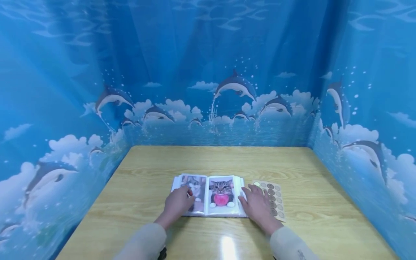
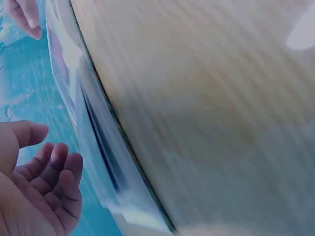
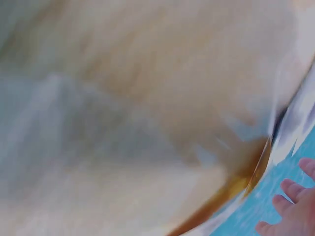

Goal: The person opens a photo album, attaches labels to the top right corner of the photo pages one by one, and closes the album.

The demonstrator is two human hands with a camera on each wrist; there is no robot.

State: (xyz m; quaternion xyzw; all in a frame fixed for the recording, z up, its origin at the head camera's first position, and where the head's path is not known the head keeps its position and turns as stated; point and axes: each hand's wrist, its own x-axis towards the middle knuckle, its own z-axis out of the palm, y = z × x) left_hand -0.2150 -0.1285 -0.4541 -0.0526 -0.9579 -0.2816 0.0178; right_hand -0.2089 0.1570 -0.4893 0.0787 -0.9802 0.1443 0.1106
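An open photo album [image 1: 209, 196] lies flat near the front middle of the wooden desk [image 1: 214, 159], showing two cat pictures in clear sleeves. The left hand [image 1: 178, 204] rests on the left-hand page [image 1: 194, 193]; its fingers [image 1: 188, 196] are loosely curled, and something small and pale may sit under the fingertips, though the head view does not make plain whether they pinch it. The left wrist view shows the fingers half bent beside the album's edge [image 2: 106, 162], gripping nothing visible there. The right hand [image 1: 258, 206] lies flat, fingers straight and spread, partly on the album's right edge and partly over a sticker sheet [image 1: 276, 198] of brown round dots just beside the book; it holds nothing. The right wrist view is too blurred to add much.

The likely risks, as I judge them: the glossy sleeves are slick, so a page could slip from under curled fingers and flop shut — or the album could skate on the polished desk if pressed unevenly. The right palm covering the sticker sheet could drag or crease it when the hand shifts
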